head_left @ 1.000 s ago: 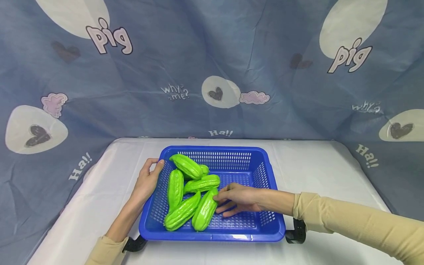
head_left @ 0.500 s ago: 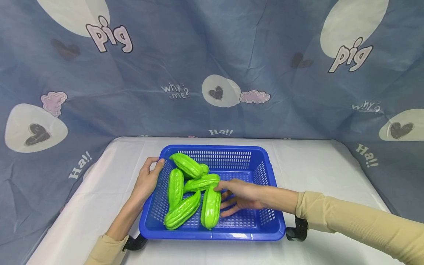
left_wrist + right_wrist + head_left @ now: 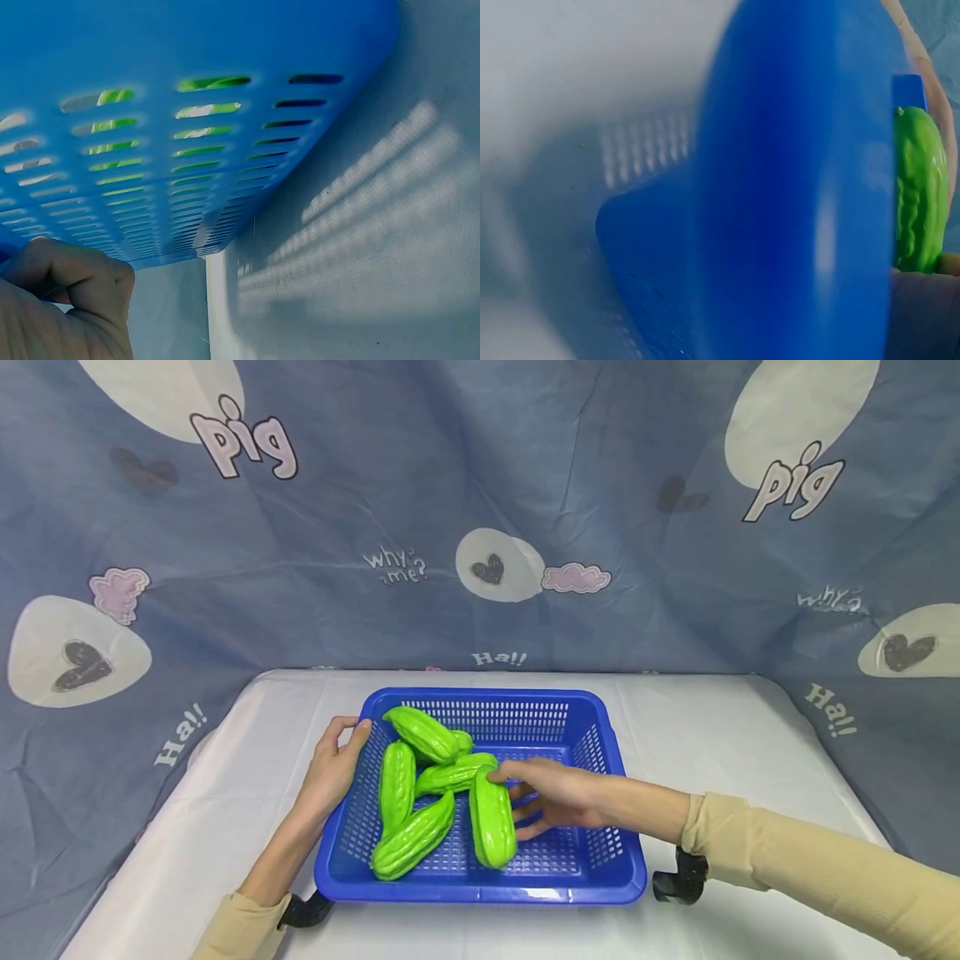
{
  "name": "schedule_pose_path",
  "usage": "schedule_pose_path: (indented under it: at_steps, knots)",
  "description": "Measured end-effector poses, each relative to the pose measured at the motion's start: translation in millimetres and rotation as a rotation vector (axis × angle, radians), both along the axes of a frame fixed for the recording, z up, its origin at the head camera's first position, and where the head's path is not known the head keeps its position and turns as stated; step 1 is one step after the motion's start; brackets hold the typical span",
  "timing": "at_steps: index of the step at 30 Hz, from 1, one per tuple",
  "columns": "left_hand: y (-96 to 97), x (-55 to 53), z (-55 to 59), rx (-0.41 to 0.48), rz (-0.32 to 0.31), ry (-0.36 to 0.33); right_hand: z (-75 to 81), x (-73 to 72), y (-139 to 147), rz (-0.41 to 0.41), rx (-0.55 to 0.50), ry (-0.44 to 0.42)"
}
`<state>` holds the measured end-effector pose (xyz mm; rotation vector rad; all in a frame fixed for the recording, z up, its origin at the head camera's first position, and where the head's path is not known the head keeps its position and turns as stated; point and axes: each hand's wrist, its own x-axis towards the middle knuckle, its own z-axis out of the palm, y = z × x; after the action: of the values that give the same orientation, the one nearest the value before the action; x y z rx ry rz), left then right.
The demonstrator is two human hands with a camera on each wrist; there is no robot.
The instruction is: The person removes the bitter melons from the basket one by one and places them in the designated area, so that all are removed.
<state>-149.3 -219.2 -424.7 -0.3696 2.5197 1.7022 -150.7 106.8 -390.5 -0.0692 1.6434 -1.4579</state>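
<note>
The green gourd [image 3: 492, 822] in the right hand [image 3: 562, 789] is further right than a second ago and turned straighter, so its near end no longer points at the front-left corner of the basket [image 3: 480, 893]. A wider gap now separates it from the ridged gourd [image 3: 415, 839] by that corner; that seems to mean this one alone is being worked free of the pile. It is within the basket's rim, right of the middle and nearer the front edge; whether it clears the floor cannot be told. The right hand has its thumb on the gourd's far end and its fingers against the right side, a loose pinch opened about as wide as the gourd. The left hand [image 3: 337, 768] grips the basket's left edge toward the back corner, thumb over the rim, the same as a second ago. Six gourds can be counted: the held one, the ridged one, one along the left edge [image 3: 397, 785], one at the back-left corner [image 3: 420, 735], one across the middle [image 3: 457, 774], and one mostly hidden [image 3: 465, 742] behind these; more underneath cannot be ruled out. Around them are one basket, two hands, two black straps [image 3: 681, 878] and one white table [image 3: 712, 735].
</note>
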Motion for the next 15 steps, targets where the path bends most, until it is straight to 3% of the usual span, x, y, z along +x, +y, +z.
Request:
schedule_pose_path:
  at_steps: [15]
  knots:
    - [0.6,1.5,1.9,-0.01,-0.009,0.005,13.6,-5.5,20,-0.064,-0.112,0.036]
